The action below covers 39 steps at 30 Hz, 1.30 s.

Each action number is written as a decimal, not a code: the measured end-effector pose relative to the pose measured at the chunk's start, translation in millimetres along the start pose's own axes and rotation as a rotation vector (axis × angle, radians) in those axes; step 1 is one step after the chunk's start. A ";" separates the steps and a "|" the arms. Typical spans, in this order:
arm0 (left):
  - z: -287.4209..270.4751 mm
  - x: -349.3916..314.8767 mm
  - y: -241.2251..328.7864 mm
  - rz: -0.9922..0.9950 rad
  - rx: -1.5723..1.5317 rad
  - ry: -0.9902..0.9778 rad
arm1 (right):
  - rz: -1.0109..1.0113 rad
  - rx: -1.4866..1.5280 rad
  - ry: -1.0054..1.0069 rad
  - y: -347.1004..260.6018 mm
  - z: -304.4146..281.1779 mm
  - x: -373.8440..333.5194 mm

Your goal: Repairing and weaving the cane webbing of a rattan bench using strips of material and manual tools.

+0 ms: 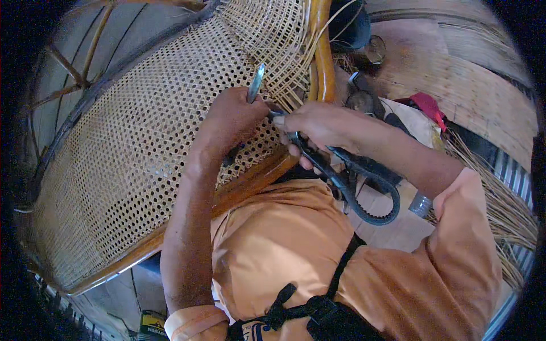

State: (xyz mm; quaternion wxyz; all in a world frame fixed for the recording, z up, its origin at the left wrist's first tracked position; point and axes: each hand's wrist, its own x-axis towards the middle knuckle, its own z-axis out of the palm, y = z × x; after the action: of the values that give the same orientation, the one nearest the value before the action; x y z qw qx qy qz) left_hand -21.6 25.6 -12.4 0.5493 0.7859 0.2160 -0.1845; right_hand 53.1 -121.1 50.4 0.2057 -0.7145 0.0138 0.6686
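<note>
Woven cane mesh [142, 125] stretches across a curved frame with a varnished wooden edge [250, 184]. My left hand [230, 122] is closed over the mesh, with a pointed, shiny blade-like tool [256, 83] standing up out of its fist. Close beside it, my right hand [318, 126] is closed around a dark metal tool with a grey tip [278, 120]; its exact kind is partly hidden by the fingers. From under that hand hangs a black ribbed loop [372, 217]. Loose cane strands [290, 85] cross at the mesh's edge just beyond both hands.
Bundled cane strips [489, 196] lie at the right. A red cloth [426, 108], a clear plastic cup-like piece [420, 206] and a dark bucket [350, 25] are also on that side. A bare pole frame [91, 51] stands at the upper left.
</note>
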 end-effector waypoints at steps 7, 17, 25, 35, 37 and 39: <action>0.6 -1.4 3.1 -0.018 0.006 0.008 | -0.026 0.066 0.057 -0.6 8.3 7.5; -1.4 -8.5 -3.5 -0.141 -0.434 0.233 | -0.341 -0.066 0.395 148.3 -1.6 -4.9; 9.9 -6.0 2.3 -0.141 -0.462 0.365 | -0.539 -0.331 0.932 265.9 16.5 72.6; 0.8 5.4 -7.6 -0.152 -0.662 0.335 | -0.213 -0.325 1.053 180.9 -81.5 106.6; -1.5 6.5 -13.8 -0.169 -0.625 0.341 | -0.147 -0.382 1.033 194.9 -79.1 118.4; 3.8 7.1 -10.5 -0.141 -0.633 0.357 | -0.136 -0.322 1.052 222.7 -73.2 150.5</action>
State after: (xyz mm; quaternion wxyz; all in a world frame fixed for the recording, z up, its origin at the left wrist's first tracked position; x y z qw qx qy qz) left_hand -21.6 26.2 -25.6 0.7049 0.5800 0.4083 -0.0058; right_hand 72.9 -309.4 -154.1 0.1020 -0.9738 -0.0341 0.2004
